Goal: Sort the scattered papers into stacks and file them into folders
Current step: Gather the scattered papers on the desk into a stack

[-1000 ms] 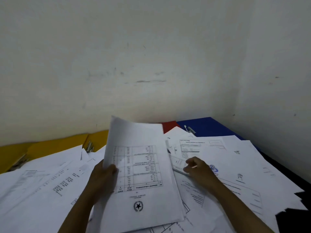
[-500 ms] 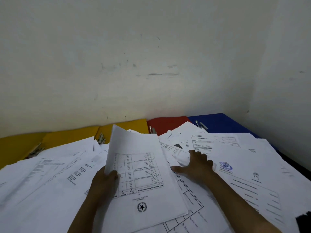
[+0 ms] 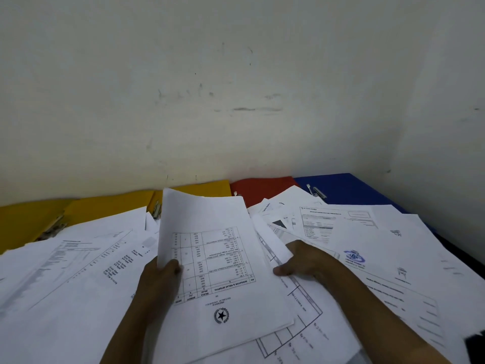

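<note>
Pointing lengthwise at the wall — table sheet (image 3: 215, 258).

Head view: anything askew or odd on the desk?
Yes. Loose papers lie fanned at mixed angles, overlapping and covering the near edges of the yellow folders, red folder and blue folder. The table sheet gripped by the left hand faces upside down to the camera. No tears visible.
</note>
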